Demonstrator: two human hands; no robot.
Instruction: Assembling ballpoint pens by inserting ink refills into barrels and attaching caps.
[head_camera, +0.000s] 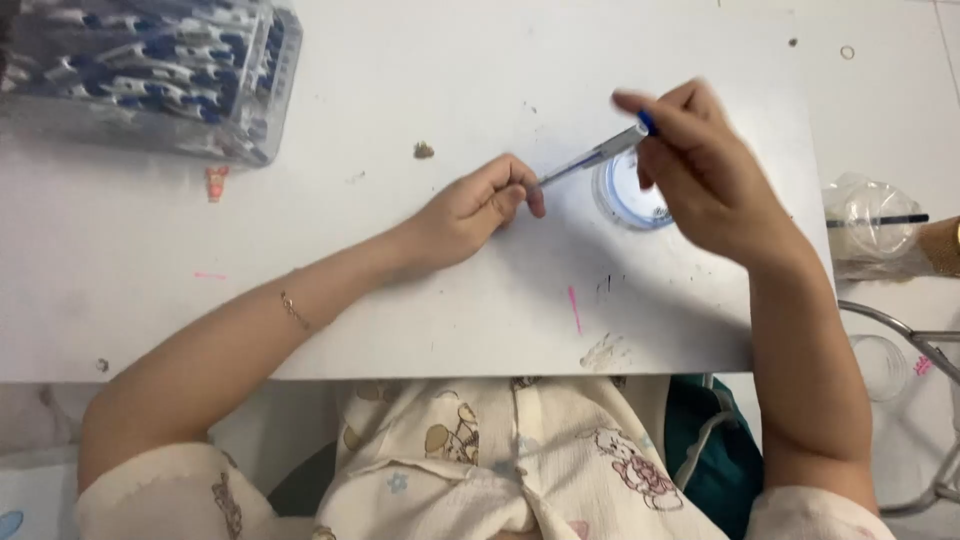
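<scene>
Pen (592, 157), slanted above a white, stained table (400, 280), pinched at its tip by the left hand (478, 208) and gripped at its blue end by the right hand (700, 170). A round clear lid (628, 195) lies beneath; a clear box of pens (150, 70) stands far left.

Two hands are at work: the left hand (478, 208) and the right hand (702, 170), sharing one pen (592, 157). There is one round dish (630, 195), one clear box (150, 75) of pens too many to count, and one plastic cup (868, 218).
</scene>
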